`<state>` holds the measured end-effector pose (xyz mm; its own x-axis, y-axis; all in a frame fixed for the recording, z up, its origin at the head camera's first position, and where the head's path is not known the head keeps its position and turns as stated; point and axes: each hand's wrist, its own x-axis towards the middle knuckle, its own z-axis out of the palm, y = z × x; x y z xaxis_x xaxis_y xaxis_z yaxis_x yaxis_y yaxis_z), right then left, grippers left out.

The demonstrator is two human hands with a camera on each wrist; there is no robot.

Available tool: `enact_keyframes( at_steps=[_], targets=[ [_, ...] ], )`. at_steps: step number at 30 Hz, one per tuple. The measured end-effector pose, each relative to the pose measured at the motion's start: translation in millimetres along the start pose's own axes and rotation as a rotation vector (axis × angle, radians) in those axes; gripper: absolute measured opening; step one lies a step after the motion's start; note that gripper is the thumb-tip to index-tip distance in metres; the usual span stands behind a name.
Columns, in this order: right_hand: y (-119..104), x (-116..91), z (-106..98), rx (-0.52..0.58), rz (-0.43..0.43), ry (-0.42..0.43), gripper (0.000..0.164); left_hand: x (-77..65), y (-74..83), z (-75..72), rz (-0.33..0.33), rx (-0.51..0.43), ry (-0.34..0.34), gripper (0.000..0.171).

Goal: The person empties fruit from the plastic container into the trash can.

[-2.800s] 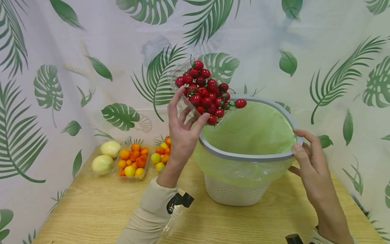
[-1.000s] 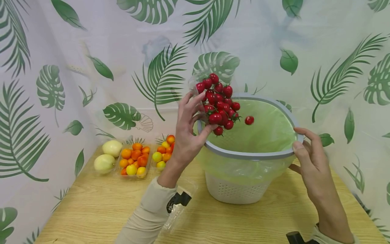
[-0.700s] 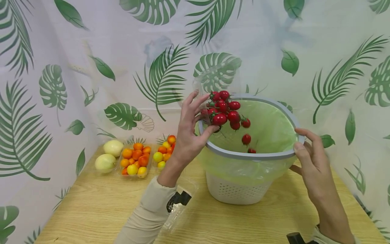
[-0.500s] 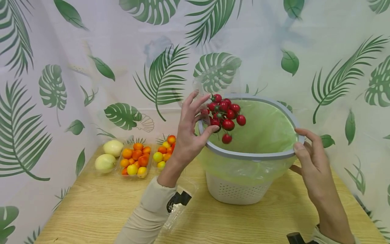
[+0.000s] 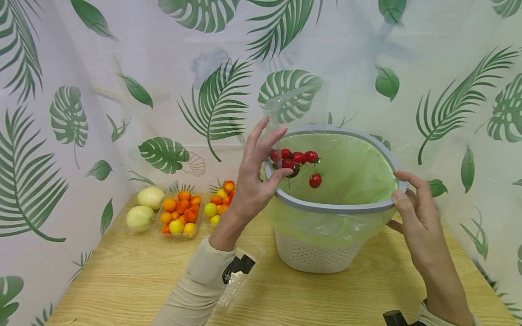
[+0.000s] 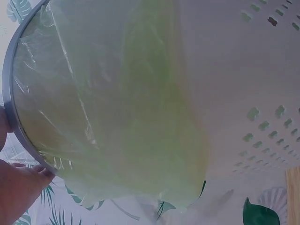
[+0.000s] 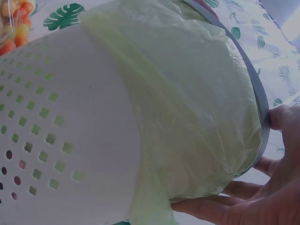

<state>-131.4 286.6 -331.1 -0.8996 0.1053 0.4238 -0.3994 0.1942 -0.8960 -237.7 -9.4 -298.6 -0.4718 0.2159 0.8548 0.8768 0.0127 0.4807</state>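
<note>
Two hands reach up to the pale bin (image 5: 318,254): the left hand (image 5: 256,179), thumb and fingers curved, grips a tilted clear container (image 5: 279,110) above the left part of the grey rim (image 5: 334,208). Several red tomatoes (image 5: 299,158) sit just beside its fingertips, one lower over the green liner (image 5: 355,167). The right hand (image 5: 420,213) pinches the rim's right side.

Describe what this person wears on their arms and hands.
The left hand and right hand wear no gloves. The left sleeve is plain beige, with a blocky black device at its cuff. Of the right sleeve only a beige bit shows, beside a second black device, partly cropped.
</note>
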Motion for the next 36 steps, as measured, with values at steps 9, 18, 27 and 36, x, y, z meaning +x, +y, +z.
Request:
enact_keyframes(
  at_steps=[9, 18, 27, 36],
  targets=[
    [-0.8, 1.3, 1.1, -0.010, -0.005, -0.009, 0.047, 5.3, 3.1, -2.9, 0.145, 0.092, -0.041, 0.065],
    [-0.1, 0.1, 0.0, -0.023, 0.002, -0.006, 0.047, 5.4, 5.8, -2.1, 0.190, 0.110, -0.047, 0.071],
    [2.2, 0.9, -2.0, 0.042, 0.006, -0.003, 0.046, 0.6, 9.2, -7.5, 0.235, 0.208, 0.144, 0.079],
    [-1.2, 1.5, -0.7, 0.049, 0.009, -0.012, 0.046, -9.1, 30.2, -44.6, 0.123, 0.009, 0.287, 0.086]
  ],
)
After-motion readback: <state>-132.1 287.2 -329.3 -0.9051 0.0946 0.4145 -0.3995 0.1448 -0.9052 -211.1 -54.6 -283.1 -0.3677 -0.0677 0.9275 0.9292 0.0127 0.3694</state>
